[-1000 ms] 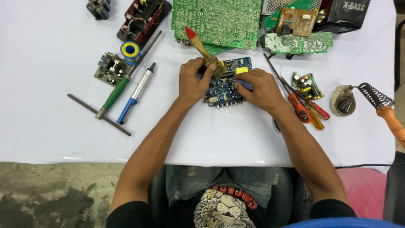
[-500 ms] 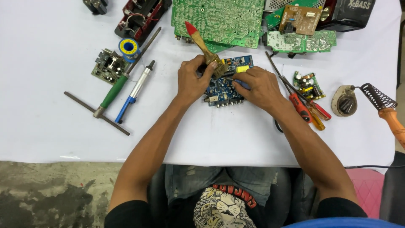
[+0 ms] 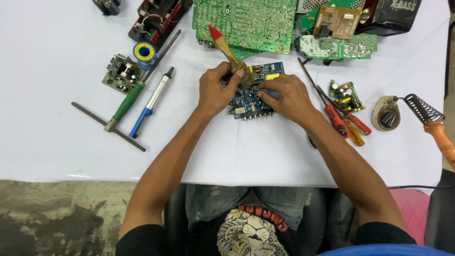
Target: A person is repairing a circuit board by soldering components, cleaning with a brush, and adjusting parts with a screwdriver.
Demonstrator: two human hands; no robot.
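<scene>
blue circuit board point(image 3: 253, 99) lies under both hands; left hand point(image 3: 219, 90) grips brush point(image 3: 227, 50), right hand point(image 3: 289, 97) pins board.

Lots of green and blue on a white table here

White tablecloth point(image 3: 57, 57), 1 small blue circuit board point(image 3: 253, 97) with a yellow patch, a wooden brush point(image 3: 227, 50) with a red handle tip. Big green board point(image 3: 246, 21) far side, brown board point(image 3: 339, 21) far right. Yellow-and-blue solder spool point(image 3: 144, 52), green-handled T-wrench point(image 3: 125, 104), blue-and-silver desoldering pump point(image 3: 151, 102) on the left. Red and orange screwdrivers point(image 3: 343, 123), orange-handled soldering iron point(image 3: 441, 140) on the right.

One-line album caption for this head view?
Left hand holds a wooden brush over a blue circuit board, right hand steadying it.
</scene>
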